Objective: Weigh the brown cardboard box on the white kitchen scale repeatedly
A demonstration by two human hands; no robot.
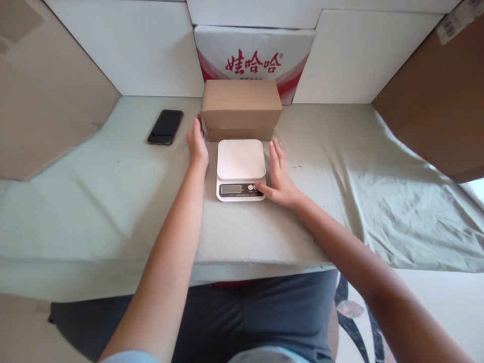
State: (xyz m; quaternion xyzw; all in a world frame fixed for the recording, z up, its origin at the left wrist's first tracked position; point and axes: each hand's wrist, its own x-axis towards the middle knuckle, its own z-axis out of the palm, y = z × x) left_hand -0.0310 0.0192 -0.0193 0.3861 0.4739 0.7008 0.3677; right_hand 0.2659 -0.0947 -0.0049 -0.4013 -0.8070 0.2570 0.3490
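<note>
Head view: the scale (pixel 241 174) sits centrally, on the near side of the box (pixel 240 111). The right hand (pixel 283 184) is spread, thumb (pixel 266 190) at the right button; a light press, clear of the plate (pixel 241 157), seems best. The left hand (pixel 197 143) is beside the box's left end; I cannot tell its grip.
</note>
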